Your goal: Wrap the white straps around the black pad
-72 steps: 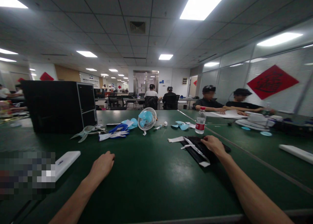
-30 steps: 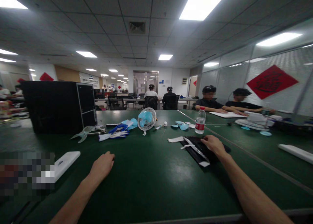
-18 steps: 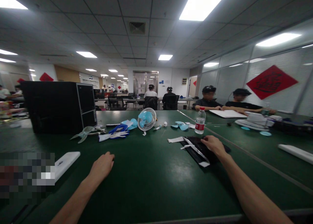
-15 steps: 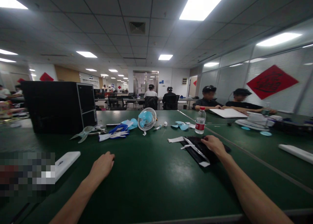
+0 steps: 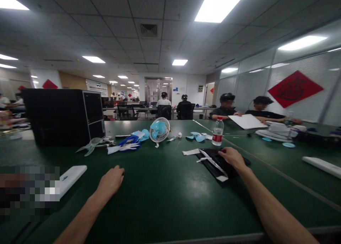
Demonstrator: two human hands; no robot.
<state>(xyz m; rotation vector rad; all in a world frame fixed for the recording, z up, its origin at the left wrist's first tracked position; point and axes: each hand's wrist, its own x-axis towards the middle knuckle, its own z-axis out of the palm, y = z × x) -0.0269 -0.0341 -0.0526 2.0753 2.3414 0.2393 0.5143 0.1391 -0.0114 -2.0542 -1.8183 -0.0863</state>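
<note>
My left hand [image 5: 112, 180] rests on the green tabletop, its fingers loosely curled in and nothing visible in them. To the right, my right hand [image 5: 232, 156] is on a flat black plastic bag [image 5: 210, 165], its bent fingers gripping the far edge. White strips [image 5: 213, 162] run across this bag, and a white flap sticks out at its left. Just behind the bag a water bottle [image 5: 217, 132] with a red cap and label stands upright. A small white fan [image 5: 159, 129] with blue blades is farther back, near the middle.
A black computer case [image 5: 58, 116] stands at the back left. Before it lie a clear fan blade [image 5: 92, 146] and blue-and-white gloves [image 5: 125, 144]. Blue blades [image 5: 197, 136] lie left of the bottle. A white slab-like device [image 5: 71, 178] is at left. Two people sit across at right, with a white board [image 5: 247, 121].
Across the table, the person at right has lifted and tilted the white board slightly. My hands and the black bag stay in place.
</note>
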